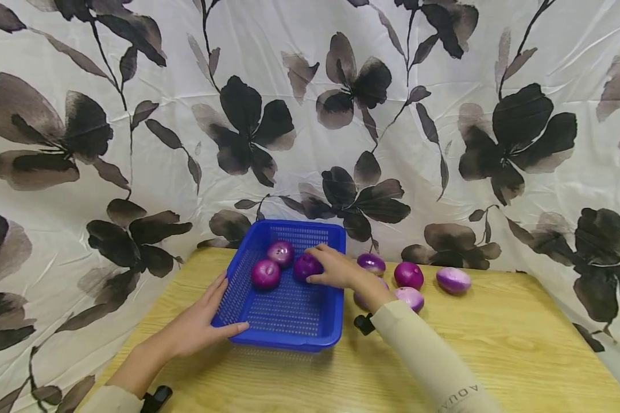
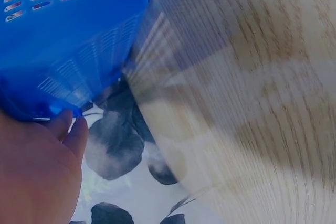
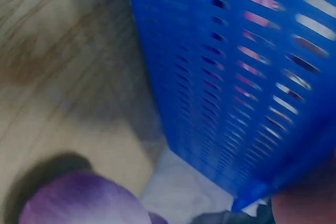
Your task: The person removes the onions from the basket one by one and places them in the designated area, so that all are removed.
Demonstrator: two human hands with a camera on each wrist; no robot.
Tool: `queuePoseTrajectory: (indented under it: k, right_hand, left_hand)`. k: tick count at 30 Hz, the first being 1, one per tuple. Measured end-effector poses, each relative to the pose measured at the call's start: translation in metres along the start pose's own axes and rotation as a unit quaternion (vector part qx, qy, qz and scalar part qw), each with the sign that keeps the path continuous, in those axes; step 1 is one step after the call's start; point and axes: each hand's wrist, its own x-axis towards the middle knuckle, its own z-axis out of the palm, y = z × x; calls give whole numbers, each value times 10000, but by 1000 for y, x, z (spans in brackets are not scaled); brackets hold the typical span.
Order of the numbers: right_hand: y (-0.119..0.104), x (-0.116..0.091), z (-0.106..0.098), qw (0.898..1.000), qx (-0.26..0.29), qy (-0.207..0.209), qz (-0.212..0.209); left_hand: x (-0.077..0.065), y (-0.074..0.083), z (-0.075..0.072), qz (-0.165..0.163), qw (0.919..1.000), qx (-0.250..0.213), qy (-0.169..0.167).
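A blue perforated plastic basket (image 1: pixel 284 312) stands on the table, two red onions (image 1: pixel 266 274) lying together toward its back left. My right hand (image 1: pixel 333 268) reaches over the basket's right side and grips another red onion (image 1: pixel 305 268) inside it, fingers over the top and thumb at the near side. At the front left corner, my left hand (image 1: pixel 191 330) holds the basket, thumb over the front rim and fingers along the outer left wall. The left wrist view has its fingertips (image 2: pixel 76 135) right at the blue rim. Basket mesh hides the held onion in the right wrist view.
Several more red onions (image 1: pixel 409 276) lie on the wooden table (image 1: pixel 485 338) right of the basket, some partly behind my right forearm. One onion (image 3: pixel 84 203) shows beside the basket wall in the right wrist view. A floral cloth (image 1: pixel 289 143) hangs behind the table's back edge.
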Motion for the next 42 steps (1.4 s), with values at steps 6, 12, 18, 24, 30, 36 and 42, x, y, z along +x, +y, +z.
queuePoseTrajectory:
  k: [6,12,18,24,30,36,42]
  right_hand:
    - [-2,9,18,9974,-613,-66,363]
    - [-1,20,18,9882,-1310,-175,769]
    - [-1,19,19,9821,-1685,-436,726]
    - [-3,22,20,9796,-1885,-448,538]
    - [-2,25,18,9819,-1810,-400,383]
    - [-1,20,6,9943,-914,-386,400]
    - [-11,9,-13,9996,198,136,-156]
  left_hand:
    - [-4,-1,4,-6,10000,32,-53]
    - [0,2,2,-47,10000,62,-15]
    - [1,5,5,-61,9999,-16,-100]
    - [0,4,2,-62,10000,-10,-23]
    - [-1,3,1,-127,9999,6,-8]
    - [0,2,1,-165,9998,39,-102]
    - [1,2,0,-60,10000,43,4]
